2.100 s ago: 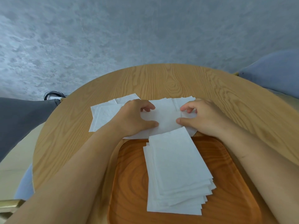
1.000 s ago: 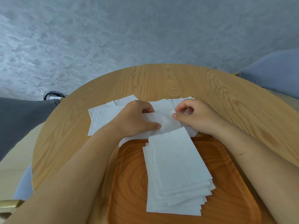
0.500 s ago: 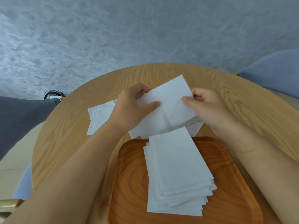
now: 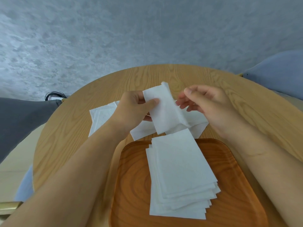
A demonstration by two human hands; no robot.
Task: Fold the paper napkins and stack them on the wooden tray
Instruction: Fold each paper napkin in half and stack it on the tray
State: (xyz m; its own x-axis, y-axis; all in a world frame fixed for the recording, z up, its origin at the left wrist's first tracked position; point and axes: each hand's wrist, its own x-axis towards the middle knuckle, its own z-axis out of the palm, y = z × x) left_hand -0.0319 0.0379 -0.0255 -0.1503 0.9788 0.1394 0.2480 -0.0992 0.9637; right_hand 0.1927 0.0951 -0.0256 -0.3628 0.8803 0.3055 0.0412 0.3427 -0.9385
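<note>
Left hand (image 4: 131,110) pinches the folded napkin (image 4: 165,115) at its left edge, thumb on top; right hand (image 4: 208,104) hangs loose just right, holding nothing. Limp, light paper: pinch corners; the stack (image 4: 178,169) sits nearer than the grip

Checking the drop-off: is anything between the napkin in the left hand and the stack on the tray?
Nothing visible. The left hand holds the napkin in the air beyond the stack on the tray; the right hand is beside it.
</note>
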